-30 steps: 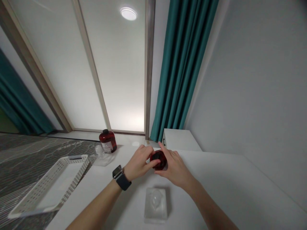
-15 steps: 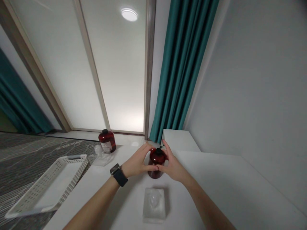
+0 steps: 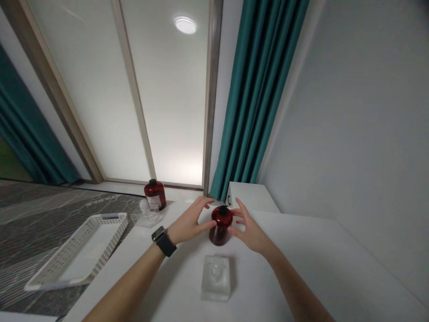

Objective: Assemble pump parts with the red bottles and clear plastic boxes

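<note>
A small dark red bottle [image 3: 220,228] with a black cap stands upright on the white table [image 3: 301,250]. My left hand [image 3: 187,222], with a dark watch on the wrist, is at the bottle's left; its fingers are spread and the thumb tip rests against the bottle's side. My right hand [image 3: 250,229] is just right of the bottle, fingers stretched out and apart, barely off the glass. Neither hand grips anything.
A clear plastic packet [image 3: 216,277] lies in front of the bottle. A second red bottle [image 3: 155,195] stands farther back left beside another clear packet [image 3: 147,218]. A white perforated basket [image 3: 78,248] overhangs the table's left edge. A white cabinet [image 3: 251,199] and teal curtain [image 3: 258,98] stand behind.
The bottle was tilted in both hands, then set upright on the table. Both hands have since loosened and spread their fingers away from it.
</note>
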Demonstrator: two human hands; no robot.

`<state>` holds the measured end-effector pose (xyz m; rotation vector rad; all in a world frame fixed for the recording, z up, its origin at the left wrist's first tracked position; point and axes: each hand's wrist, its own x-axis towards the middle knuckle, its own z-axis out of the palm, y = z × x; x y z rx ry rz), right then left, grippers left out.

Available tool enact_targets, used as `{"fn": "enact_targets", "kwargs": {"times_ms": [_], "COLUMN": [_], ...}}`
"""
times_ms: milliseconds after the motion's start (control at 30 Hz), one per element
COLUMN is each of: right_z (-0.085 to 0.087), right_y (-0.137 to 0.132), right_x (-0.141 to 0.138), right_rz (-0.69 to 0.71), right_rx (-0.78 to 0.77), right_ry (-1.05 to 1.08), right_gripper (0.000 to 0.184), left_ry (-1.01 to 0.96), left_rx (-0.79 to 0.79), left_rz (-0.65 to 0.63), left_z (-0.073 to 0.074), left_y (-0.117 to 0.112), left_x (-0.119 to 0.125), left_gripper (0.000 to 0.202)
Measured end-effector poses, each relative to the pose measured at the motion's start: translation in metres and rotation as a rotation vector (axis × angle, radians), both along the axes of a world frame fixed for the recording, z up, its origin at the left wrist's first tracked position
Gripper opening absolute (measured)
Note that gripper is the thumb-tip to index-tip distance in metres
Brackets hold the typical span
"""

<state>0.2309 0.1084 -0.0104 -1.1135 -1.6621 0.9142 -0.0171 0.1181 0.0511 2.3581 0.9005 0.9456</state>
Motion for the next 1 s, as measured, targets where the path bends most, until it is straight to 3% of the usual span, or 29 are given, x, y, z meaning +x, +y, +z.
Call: {"fn": "enact_targets", "kwargs": {"times_ms": [100, 200, 267, 367, 400, 500, 667, 800, 1000], "right_z": [-0.003, -0.004, -0.003, -0.004, -0.006, -0.013, -0.021, -0.020, -0.018], "right_y": [-0.010, -0.037, -0.063, -0.099, -0.107, -0.118, -0.118, -0.122, -0.128], "right_x": [0.009, 0.012, 0.007, -0.006, -0.011, -0.022, -0.021, -0.008, 0.031], "right_rz": [-0.193, -0.197, -0.052, 0.138, 0.160, 0.161, 0.111, 0.102, 0.067], "right_rx": [0.067, 0.048, -0.006, -0.160, -0.206, -0.235, -0.253, -0.257, -0.194], "right_ry": [0.003, -0.012, -0.053, -0.163, -0.186, -0.182, -0.046, 0.046, 0.014], "right_gripper": [0.052, 0.038, 0.047, 0.093, 0.104, 0.104, 0.100, 0.098, 0.095], "left_ry": [-0.012, 0.086, 0.146, 0.179, 0.189, 0.188, 0.223, 0.183, 0.135], "left_rx": [-0.018, -0.124, -0.210, -0.275, -0.279, -0.278, -0.291, -0.347, -0.346], "left_rz": [0.082, -0.002, -0.081, -0.113, -0.126, -0.117, -0.102, -0.100, -0.110], "left_z": [0.002, -0.007, -0.019, -0.041, -0.046, -0.052, -0.039, -0.034, -0.039], "left_y": [-0.014, -0.033, -0.047, -0.065, -0.070, -0.081, -0.094, -0.096, -0.088], "left_x": [-0.017, -0.039, -0.049, -0.054, -0.052, -0.042, -0.021, -0.004, 0.039], "left_gripper": [0.028, 0.025, 0.042, 0.073, 0.078, 0.075, 0.064, 0.067, 0.058]}}
